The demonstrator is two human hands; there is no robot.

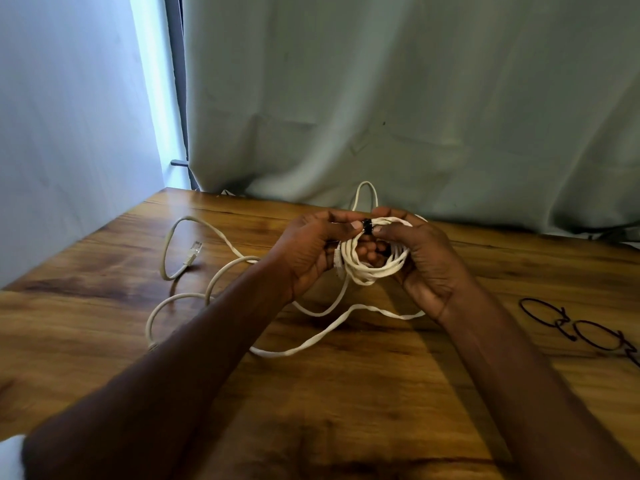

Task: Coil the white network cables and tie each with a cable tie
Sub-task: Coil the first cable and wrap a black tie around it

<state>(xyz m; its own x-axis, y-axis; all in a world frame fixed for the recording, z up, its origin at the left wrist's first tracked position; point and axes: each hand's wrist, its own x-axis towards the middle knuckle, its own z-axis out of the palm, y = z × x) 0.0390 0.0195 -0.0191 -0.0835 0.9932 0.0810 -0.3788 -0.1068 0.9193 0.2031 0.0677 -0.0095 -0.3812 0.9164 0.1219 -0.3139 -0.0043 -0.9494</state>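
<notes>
A coiled white network cable (372,268) is held above the wooden table between both hands. My left hand (311,247) grips its left side and my right hand (426,258) grips its right side. A black cable tie (367,226) wraps the top of the coil, pinched between my two thumbs and fingertips. One white loop (367,192) sticks up behind the hands. A second white cable (221,271) lies loose and uncoiled on the table to the left and under my hands, its clear plug (192,252) lying at the left.
Two black looped cable ties (581,327) lie on the wooden table (346,393) at the right. A pale green curtain (415,98) hangs along the table's far edge. A light wall stands at the left.
</notes>
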